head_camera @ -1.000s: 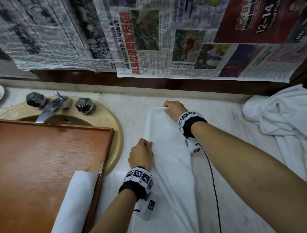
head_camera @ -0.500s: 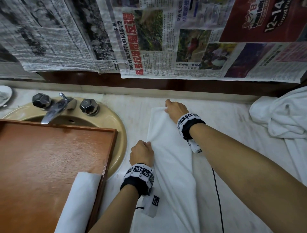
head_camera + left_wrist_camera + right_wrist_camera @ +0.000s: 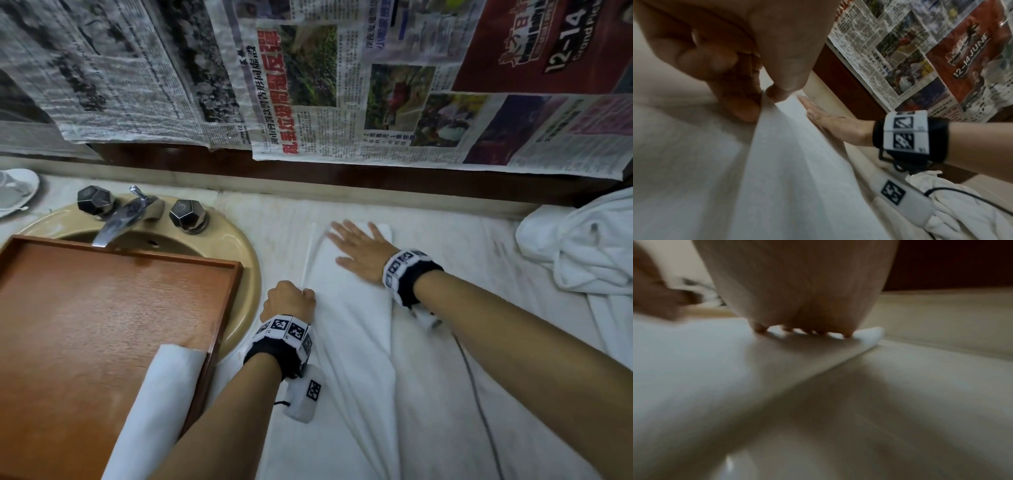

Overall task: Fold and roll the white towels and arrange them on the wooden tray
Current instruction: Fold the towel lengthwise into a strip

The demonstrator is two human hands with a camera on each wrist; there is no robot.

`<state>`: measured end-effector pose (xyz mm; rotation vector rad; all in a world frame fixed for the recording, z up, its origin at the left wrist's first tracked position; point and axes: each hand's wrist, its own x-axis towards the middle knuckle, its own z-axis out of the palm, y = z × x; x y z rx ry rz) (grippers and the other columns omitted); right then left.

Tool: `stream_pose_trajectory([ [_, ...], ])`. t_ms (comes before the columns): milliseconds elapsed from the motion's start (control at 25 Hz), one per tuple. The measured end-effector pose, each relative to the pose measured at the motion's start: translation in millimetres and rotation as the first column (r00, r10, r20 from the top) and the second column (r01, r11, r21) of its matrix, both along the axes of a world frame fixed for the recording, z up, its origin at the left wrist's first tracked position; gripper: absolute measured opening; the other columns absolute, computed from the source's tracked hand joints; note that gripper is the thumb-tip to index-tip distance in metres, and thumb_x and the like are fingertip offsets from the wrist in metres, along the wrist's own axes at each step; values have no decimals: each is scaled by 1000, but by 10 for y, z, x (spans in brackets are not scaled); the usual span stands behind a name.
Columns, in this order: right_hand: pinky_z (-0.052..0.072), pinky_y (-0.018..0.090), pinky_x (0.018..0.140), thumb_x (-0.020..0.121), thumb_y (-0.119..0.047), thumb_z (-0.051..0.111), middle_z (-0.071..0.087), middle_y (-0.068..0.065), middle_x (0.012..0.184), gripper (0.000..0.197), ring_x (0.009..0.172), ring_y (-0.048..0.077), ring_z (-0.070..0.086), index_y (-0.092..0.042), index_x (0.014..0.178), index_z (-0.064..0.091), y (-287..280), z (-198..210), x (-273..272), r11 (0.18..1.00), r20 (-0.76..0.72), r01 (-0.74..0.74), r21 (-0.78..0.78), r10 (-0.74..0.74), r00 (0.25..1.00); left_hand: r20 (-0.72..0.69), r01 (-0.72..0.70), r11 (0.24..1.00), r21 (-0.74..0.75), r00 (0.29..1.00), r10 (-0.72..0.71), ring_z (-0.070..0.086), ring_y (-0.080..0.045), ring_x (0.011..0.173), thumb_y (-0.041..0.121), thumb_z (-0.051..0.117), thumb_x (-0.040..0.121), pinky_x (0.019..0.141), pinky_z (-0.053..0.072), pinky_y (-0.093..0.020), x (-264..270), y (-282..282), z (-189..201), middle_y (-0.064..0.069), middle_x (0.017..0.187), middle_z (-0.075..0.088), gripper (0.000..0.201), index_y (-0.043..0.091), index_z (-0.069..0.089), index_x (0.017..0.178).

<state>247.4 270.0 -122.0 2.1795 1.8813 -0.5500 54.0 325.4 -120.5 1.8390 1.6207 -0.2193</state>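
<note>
Countertop: wooden tray [image 3: 102,308] with one seemingly rolled white towel [image 3: 154,411].

towel [image 3: 346,308]: matt cloth | tray [image 3: 85,308]: smooth wood | faucet [image 3: 120,219]: glossy metal

Bare forearms, black wristbands [image 3: 412,274] bearing white square-code tags; white tagged camera pods, thin black cable [image 3: 479,404]

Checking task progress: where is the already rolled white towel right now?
In the head view, the rolled white towel lies at the lower left on the wooden tray, against its right rim, just left of the left hand.
</note>
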Motion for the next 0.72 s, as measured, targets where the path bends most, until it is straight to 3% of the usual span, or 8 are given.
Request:
stream_pose_trajectory([
  [40,-9,57,116,102,-52,17,-24,-6,159,62,147,16,-19,-30,154,-9,85,18,-30,998,-1,59,9,-59,998,0,2,1000,-2,1000,-2,62,-29,78,35,50,82,66,49,-31,0,25,3,-9,88,67,30,9,65,84],
  [200,-16,51,114,103,-49,17,-21,-7,159,60,146,13,-19,-28,154,-9,-127,-50,-238,980,-53,-195,30,196,979,6,2,1000,-20,1000,-2,61,-29,73,34,55,82,61,46,-29,-2,67,-2,-11,85,67,29,7,65,82],
  [320,-16,58,111,101,-52,18,-24,-5,159,65,147,16,-19,-25,153,-11,-241,33,67,962,29,272,-1,-272,962,7,-7,1000,-11,1000,7,61,-28,70,33,56,85,59,46,-28,8,51,28,-11,84,66,28,6,62,81],
  [360,-16,58,111,101,-53,20,-22,-4,159,67,147,16,-19,-24,154,-8,-313,71,58,955,21,296,22,-296,955,2,-7,1000,-7,1000,7,59,-27,66,33,56,86,57,45,-27,5,48,48,-11,83,65,27,6,60,79],
  [480,-10,57,116,102,-46,26,-17,-8,160,64,147,13,-15,-24,155,-3,-712,111,-241,999,-68,-9,46,12,998,1,-16,1000,-14,1000,16,59,-27,66,34,60,87,55,43,-27,19,52,96,-11,84,64,30,9,52,73],
  [520,-7,59,116,103,-44,25,-18,-9,160,62,147,13,-15,-25,155,-4,-865,107,-334,1000,-96,-3,4,3,995,11,-11,1000,-5,1000,12,60,-29,69,33,60,87,57,44,-28,21,44,133,-11,85,64,30,9,51,72],
  [640,-6,60,115,104,-40,25,-14,-4,162,61,149,18,-13,-17,155,1,-1240,155,-571,917,-68,398,-19,-398,915,31,25,1000,11,999,-25,54,-26,65,29,59,90,63,44,-30,-4,-10,224,-10,82,57,33,9,45,67],
  [720,0,52,119,105,-34,30,4,0,163,54,149,19,2,-14,153,19,-1384,260,-874,887,-170,449,107,-429,887,70,56,998,-27,996,-54,51,-23,59,32,60,91,65,44,-29,-58,-29,289,-9,80,59,34,7,50,69],
])
